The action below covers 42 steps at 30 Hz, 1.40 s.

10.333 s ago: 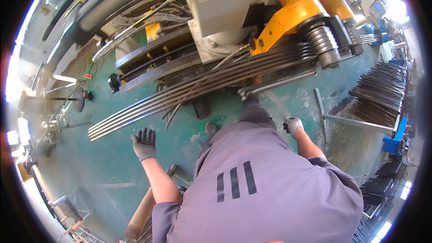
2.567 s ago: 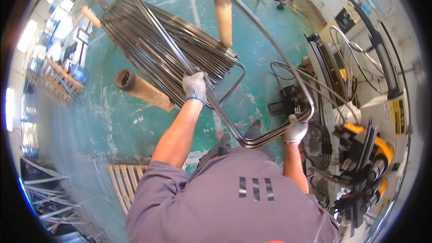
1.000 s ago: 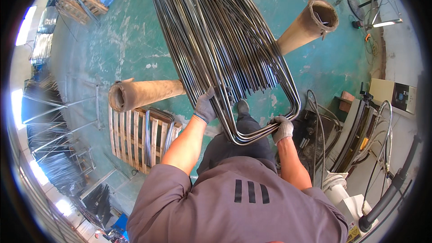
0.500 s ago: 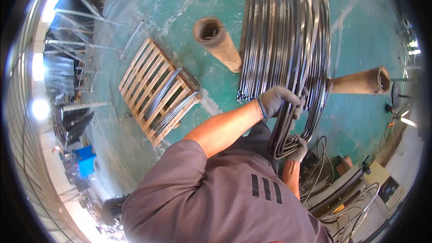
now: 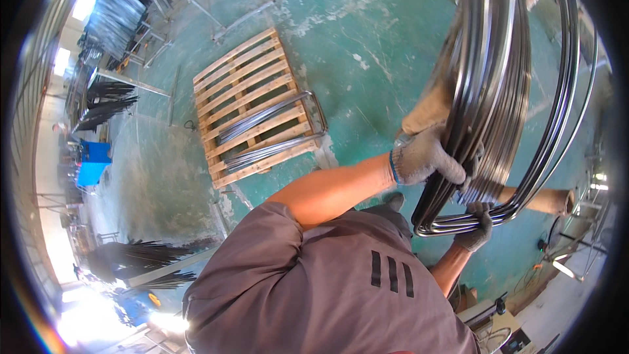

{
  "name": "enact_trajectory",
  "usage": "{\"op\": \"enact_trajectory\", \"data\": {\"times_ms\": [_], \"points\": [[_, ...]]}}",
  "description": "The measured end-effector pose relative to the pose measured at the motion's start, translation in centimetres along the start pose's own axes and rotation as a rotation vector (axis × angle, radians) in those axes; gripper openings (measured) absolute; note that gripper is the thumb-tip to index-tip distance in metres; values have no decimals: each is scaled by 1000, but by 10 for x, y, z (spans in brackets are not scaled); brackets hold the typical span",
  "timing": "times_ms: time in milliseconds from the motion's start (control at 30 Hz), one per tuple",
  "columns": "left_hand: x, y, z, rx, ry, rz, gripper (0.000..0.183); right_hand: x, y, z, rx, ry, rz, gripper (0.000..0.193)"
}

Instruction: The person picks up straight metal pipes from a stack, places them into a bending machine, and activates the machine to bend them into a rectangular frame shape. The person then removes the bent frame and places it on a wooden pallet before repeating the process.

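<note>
A bundle of long, dark, shiny metal tubes bent into U shapes [image 5: 481, 59] hangs in front of me. My left hand [image 5: 426, 156], in a grey work glove, is wrapped round its left legs, with the fingertips partly hidden behind them. Lower and further right, my gloved right hand [image 5: 477, 226] grips the rounded bottom bend from beneath. The right legs [image 5: 557, 118] of the tubes spread apart from the left ones. Behind the bundle lies a stack of similar straight-looking metal lengths [image 5: 511, 137], partly covered by it.
A wooden pallet [image 5: 246, 108] on the green floor bears a few bent tubes [image 5: 265, 119]. Brown, hollow cylinders stand out beside the stack, one at left [image 5: 429, 110], one at right [image 5: 540, 200]. Metal racks [image 5: 151, 19] and dark bars [image 5: 137, 262] lie along the left.
The tube bundle has come up off the stack and its legs have spread apart. My right hand has moved right and outward with the bend. The view has turned, shifting the pallet.
</note>
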<state>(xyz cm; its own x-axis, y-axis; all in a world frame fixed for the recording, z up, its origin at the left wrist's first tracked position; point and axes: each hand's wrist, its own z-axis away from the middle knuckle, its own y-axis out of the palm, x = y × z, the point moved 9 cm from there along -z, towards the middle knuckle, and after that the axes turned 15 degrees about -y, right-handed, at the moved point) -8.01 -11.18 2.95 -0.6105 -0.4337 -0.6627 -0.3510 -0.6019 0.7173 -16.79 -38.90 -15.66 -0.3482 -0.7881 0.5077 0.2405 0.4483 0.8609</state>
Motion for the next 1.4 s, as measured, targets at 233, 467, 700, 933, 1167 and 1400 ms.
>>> {"op": "enact_trajectory", "data": {"times_ms": [233,467,700,933,1167,1400], "points": [[-147,-173,190,-305,445,98,26,-135,150,20,231,-3,291,47],[-182,-337,362,-772,732,441,25,-337,238,16,296,304,588,21],[-178,-514,448,-1242,760,553,20,-588,261,28,195,732,921,10],[-116,-747,437,-1542,624,995,5,-861,265,-55,327,796,1124,15],[-59,-957,409,-1518,689,1397,12,-1109,244,-103,518,890,1268,21],[-11,-1090,387,-1549,652,1426,18,-1267,178,-122,588,942,1296,31]]}}
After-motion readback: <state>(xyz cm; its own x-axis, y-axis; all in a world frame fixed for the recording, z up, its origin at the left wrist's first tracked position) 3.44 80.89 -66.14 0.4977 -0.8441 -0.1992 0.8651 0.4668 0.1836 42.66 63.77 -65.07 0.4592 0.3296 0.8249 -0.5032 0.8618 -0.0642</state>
